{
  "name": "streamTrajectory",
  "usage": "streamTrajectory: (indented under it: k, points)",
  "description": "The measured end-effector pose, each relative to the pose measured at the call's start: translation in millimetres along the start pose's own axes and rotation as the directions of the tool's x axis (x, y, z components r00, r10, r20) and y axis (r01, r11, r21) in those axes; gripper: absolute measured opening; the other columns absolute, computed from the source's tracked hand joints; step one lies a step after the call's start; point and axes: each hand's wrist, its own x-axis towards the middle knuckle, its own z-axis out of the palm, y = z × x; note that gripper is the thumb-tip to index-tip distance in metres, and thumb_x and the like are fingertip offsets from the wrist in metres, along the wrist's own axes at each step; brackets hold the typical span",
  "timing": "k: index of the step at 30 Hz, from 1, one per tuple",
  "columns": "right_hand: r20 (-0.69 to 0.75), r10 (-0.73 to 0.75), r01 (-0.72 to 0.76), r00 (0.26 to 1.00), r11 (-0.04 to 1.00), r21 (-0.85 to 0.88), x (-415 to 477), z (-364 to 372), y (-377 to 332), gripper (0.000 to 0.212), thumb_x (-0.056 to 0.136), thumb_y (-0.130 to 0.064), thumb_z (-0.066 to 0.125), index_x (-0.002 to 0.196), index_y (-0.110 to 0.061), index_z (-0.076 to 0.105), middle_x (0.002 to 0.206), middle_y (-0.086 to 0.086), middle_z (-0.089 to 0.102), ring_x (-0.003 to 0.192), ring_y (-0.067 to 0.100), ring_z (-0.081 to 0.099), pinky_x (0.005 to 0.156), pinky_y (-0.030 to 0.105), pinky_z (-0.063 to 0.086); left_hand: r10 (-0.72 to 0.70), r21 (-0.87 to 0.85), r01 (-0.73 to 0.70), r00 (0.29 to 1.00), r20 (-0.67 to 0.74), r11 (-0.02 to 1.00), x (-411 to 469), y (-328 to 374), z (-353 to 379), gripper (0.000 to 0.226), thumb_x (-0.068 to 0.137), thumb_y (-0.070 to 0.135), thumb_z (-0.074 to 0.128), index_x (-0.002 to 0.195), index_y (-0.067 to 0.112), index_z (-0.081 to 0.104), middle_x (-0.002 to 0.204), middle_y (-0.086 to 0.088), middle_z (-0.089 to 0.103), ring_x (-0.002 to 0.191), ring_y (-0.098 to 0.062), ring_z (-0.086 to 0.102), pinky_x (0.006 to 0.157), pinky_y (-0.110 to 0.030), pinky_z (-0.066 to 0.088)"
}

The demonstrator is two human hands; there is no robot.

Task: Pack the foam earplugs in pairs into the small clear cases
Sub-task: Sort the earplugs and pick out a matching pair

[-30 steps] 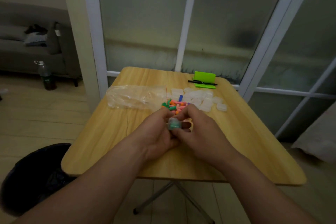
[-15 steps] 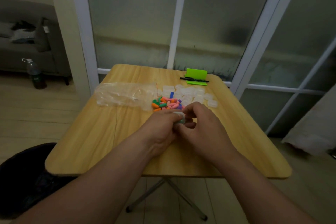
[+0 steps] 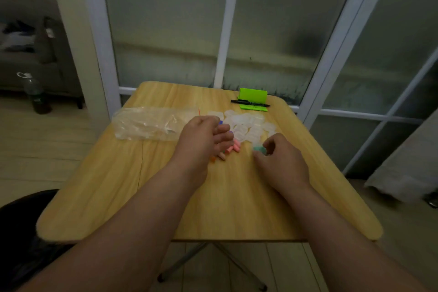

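Observation:
A heap of coloured foam earplugs (image 3: 233,148) lies at the middle of the wooden table (image 3: 151,187), mostly hidden under my left hand (image 3: 203,136). That hand rests over the heap with loosely bent fingers, fingertips touching the earplugs. Behind the heap sits a cluster of small clear cases (image 3: 247,124). My right hand (image 3: 280,161) is low over the table to the right of the heap. It pinches a small clear case with green earplugs (image 3: 259,148) inside.
A crumpled clear plastic bag (image 3: 147,124) lies left of the heap. A green stand (image 3: 253,97) and a black pen (image 3: 250,102) sit at the table's far edge by the glass door. A black bin (image 3: 21,232) and a bottle (image 3: 35,93) stand on the floor to the left.
My hands, joined on one case before, have parted. The left went to the earplug heap. The right carried the case with green earplugs to the right, down toward the table.

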Motion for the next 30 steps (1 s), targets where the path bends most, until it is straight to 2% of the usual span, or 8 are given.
streamTrajectory:
  k: [3, 8, 12, 16, 20, 24, 27, 30]
  points:
    - [-0.02, -0.033, 0.032, 0.999, 0.998, -0.052, 7.1, 13.4, -3.8, 0.02, 0.09, -0.044, 0.073, 0.097, -0.034, 0.057, 0.09, -0.011, 0.064, 0.084, 0.015, 0.061, 0.069, 0.035, 0.05, 0.01, -0.019, -0.011, 0.999, -0.033, 1.0, 4.0, 5.1, -5.6, 0.023, 0.106, 0.015, 0.054, 0.124, 0.001, 0.059, 0.118, -0.024, 0.07, 0.1, -0.033, 0.077, 0.09, -0.047, 0.063]
    - [-0.067, -0.051, 0.046, 0.996, 0.996, -0.072, 16.7, 26.8, -13.2, 0.023, 0.091, -0.046, 0.075, 0.098, -0.033, 0.056, 0.093, -0.01, 0.064, 0.088, 0.017, 0.061, 0.076, 0.041, 0.055, 0.028, 0.004, -0.028, 0.999, -0.034, 1.0, 7.8, 6.5, -10.0, 0.023, 0.106, 0.015, 0.054, 0.123, 0.001, 0.061, 0.116, -0.025, 0.071, 0.087, -0.027, 0.074, 0.077, -0.036, 0.064]
    - [-0.066, -0.01, 0.01, 0.998, 1.0, 0.001, 22.0, 27.1, -11.0, 0.028, 0.092, -0.05, 0.073, 0.101, -0.031, 0.056, 0.093, -0.012, 0.06, 0.085, 0.013, 0.058, 0.066, 0.035, 0.048, 0.039, 0.015, -0.038, 0.998, -0.041, 0.999, 12.9, 7.4, -13.6, 0.019, 0.106, 0.016, 0.054, 0.118, 0.004, 0.064, 0.113, -0.021, 0.073, 0.081, -0.021, 0.075, 0.071, -0.031, 0.064]
    - [-0.087, 0.053, -0.041, 0.995, 0.991, 0.129, 38.0, 15.8, 5.9, 0.015, 0.098, -0.032, 0.066, 0.109, -0.025, 0.059, 0.105, -0.004, 0.064, 0.089, 0.013, 0.058, 0.067, 0.033, 0.043, 0.041, 0.017, -0.04, 0.998, -0.045, 0.999, 18.1, 8.9, -17.8, 0.021, 0.106, 0.015, 0.053, 0.12, 0.004, 0.064, 0.11, -0.019, 0.073, 0.072, -0.015, 0.075, 0.067, -0.03, 0.063]
    - [-0.074, 0.051, -0.045, 0.996, 0.996, 0.08, 55.3, 7.4, 28.1, 0.034, 0.097, -0.013, 0.063, 0.131, -0.019, 0.06, 0.13, 0.005, 0.061, 0.106, 0.017, 0.056, 0.085, 0.031, 0.042, 0.025, 0.002, -0.025, 0.999, -0.044, 1.0, 21.6, 10.8, -20.1, 0.021, 0.106, 0.014, 0.053, 0.12, 0.003, 0.063, 0.11, -0.018, 0.073, 0.067, -0.014, 0.074, 0.064, -0.029, 0.062]
    - [-0.004, 0.013, -0.013, 1.0, 1.0, -0.006, 63.1, 6.6, 34.6, 0.047, 0.096, -0.013, 0.064, 0.141, -0.021, 0.057, 0.139, 0.004, 0.061, 0.121, 0.025, 0.06, 0.089, 0.034, 0.046, -0.015, 0.012, 0.015, 0.999, -0.033, 1.0, 21.3, 10.8, -21.4, 0.021, 0.106, 0.014, 0.053, 0.121, 0.003, 0.063, 0.11, -0.018, 0.074, 0.076, -0.019, 0.073, 0.07, -0.032, 0.063]
    - [0.028, 0.016, -0.014, 0.999, 0.997, -0.072, 66.3, 5.3, 33.1, 0.032, 0.098, -0.027, 0.065, 0.129, -0.026, 0.059, 0.126, 0.003, 0.067, 0.103, 0.023, 0.061, 0.077, 0.036, 0.049, -0.029, 0.026, 0.03, 0.999, -0.022, 0.999, 17.9, 10.2, -20.5, 0.024, 0.105, 0.014, 0.054, 0.124, 0.002, 0.062, 0.109, -0.02, 0.073, 0.081, -0.023, 0.07, 0.086, -0.041, 0.062]
    - [0.045, -0.009, 0.015, 0.999, 0.99, -0.142, 67.6, 2.4, 30.2, 0.02, 0.099, -0.035, 0.066, 0.116, -0.027, 0.058, 0.115, 0.002, 0.068, 0.099, 0.024, 0.061, 0.08, 0.043, 0.056, -0.023, 0.047, 0.024, 1.0, -0.01, 0.999, 12.9, 8.7, -19.1, 0.024, 0.105, 0.014, 0.054, 0.123, 0.001, 0.062, 0.103, -0.017, 0.074, 0.073, -0.02, 0.072, 0.081, -0.039, 0.061]
